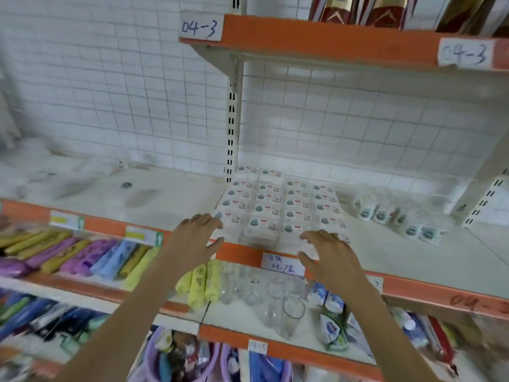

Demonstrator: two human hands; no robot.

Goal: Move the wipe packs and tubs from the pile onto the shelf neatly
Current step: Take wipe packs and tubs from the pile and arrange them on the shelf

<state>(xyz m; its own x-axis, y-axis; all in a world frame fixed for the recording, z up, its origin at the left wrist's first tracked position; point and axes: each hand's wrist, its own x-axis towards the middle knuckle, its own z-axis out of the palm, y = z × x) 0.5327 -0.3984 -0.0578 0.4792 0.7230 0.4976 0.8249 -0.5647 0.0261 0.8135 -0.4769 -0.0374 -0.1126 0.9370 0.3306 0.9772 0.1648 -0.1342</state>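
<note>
Both hands are at the front edge of the block of wipe packs, which sits in tidy rows on the cream shelf, its near side right at the shelf's orange lip. The left hand is at the block's front left corner, fingers loosely spread and bent a little, tips touching or all but touching the nearest pack; the blur makes it hard to say which. The right hand is at the block's front right corner, fingers spread and lightly curved over the edge of the packs, thumb down by the white handwritten label on the lip. To the right of the block, still on the same shelf, a loose cluster of small tubs lies in clear wrapping, well apart from both hands. Below the block, on the next shelf down, stand clear drinking glasses, and to their left lie yellow, blue and purple rolls.
</note>
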